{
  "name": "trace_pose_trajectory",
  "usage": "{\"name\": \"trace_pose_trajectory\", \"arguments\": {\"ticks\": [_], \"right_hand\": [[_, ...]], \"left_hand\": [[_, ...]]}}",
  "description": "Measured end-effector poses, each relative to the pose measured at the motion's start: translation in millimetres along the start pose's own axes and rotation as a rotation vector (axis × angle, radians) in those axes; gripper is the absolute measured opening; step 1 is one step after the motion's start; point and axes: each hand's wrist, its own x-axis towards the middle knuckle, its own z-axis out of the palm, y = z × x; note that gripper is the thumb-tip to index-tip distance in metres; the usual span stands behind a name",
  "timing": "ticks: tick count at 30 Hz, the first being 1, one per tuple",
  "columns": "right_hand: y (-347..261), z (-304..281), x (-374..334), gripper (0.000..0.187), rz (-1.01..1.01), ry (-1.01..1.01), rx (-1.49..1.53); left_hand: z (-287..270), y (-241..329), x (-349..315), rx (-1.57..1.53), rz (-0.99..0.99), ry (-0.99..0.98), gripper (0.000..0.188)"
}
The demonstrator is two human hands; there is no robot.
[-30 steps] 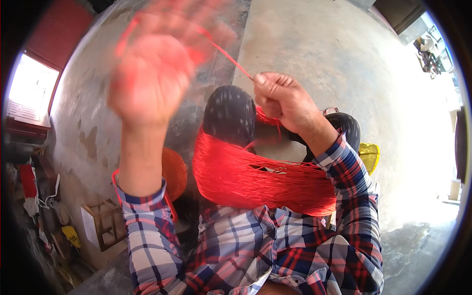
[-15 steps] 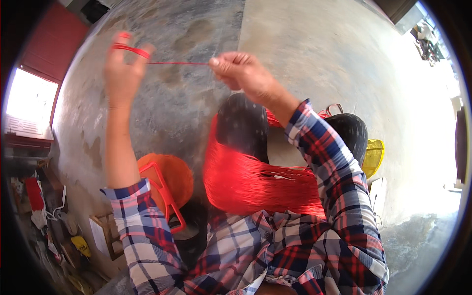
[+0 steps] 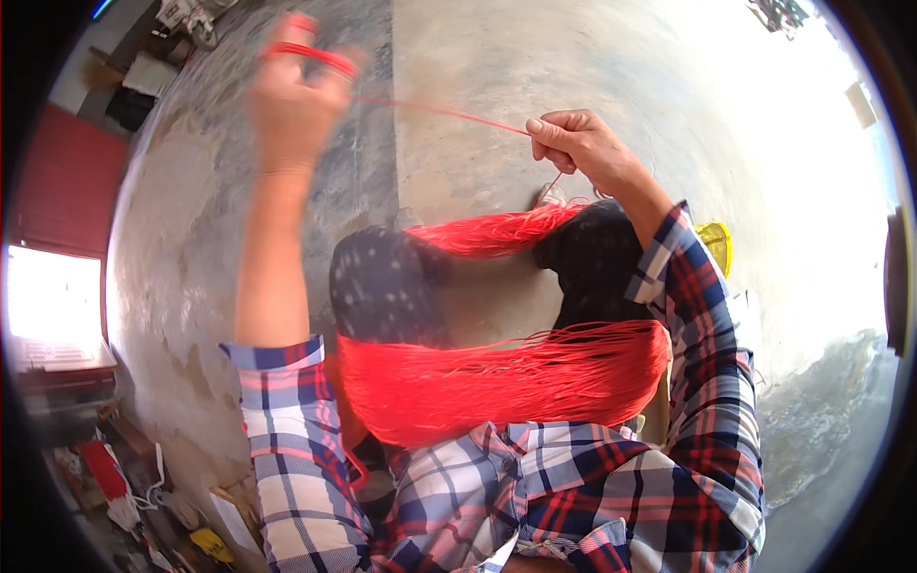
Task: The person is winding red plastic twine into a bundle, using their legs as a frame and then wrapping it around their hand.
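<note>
The right hand [image 3: 587, 148] at one o'clock, fingers pinching red string [image 3: 439, 110], drew farther from the left hand [image 3: 294, 110] at eleven, loops around its spread fingers, lengthening the strand.

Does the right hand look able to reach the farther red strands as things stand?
Probably yes: nothing visible blocks the way from the right hand to the farther red strands, though it is pinching a red cord.

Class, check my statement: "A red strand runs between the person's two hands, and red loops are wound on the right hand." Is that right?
Not quite: the head view shows the red loops wound on the left hand, not the right hand. The red strand does run between the two.
</note>
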Motion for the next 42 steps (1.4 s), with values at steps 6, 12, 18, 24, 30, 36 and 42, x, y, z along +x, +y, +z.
{"name": "trace_pose_trajectory", "arguments": {"ticks": [6, 12, 18, 24, 30, 36, 42], "right_hand": [[13, -43, -28, 0.037, -0.061, 0.143, -0.039], [126, -49, -8, 0.034, 0.024, 0.119, 0.450], [335, -36, -6, 0.057, 0.390, 0.250, -0.069], [315, 25, -43, 0.057, 0.451, 0.151, 0.597], [287, -18, -54, 0.028, 0.620, 0.220, 1.280], [176, -29, -15, 0.048, -0.002, 0.386, -0.121], [167, -3, -1, 0.048, -0.006, -0.260, -0.252]], "left_hand": [[60, 106, -40, -0.432, -0.092, -1.593, 0.060], [68, 91, 32, -1.327, -0.382, -0.933, 0.087], [122, 79, 97, -1.181, -0.505, -0.997, 0.084], [178, 76, 121, -1.145, -0.593, -1.038, 0.035], [215, 90, 119, -1.034, -0.505, -1.073, 0.074], [239, 97, 125, -1.100, -0.557, -1.079, 0.046], [259, 183, 146, -1.061, -0.354, -1.109, 0.058]]}}
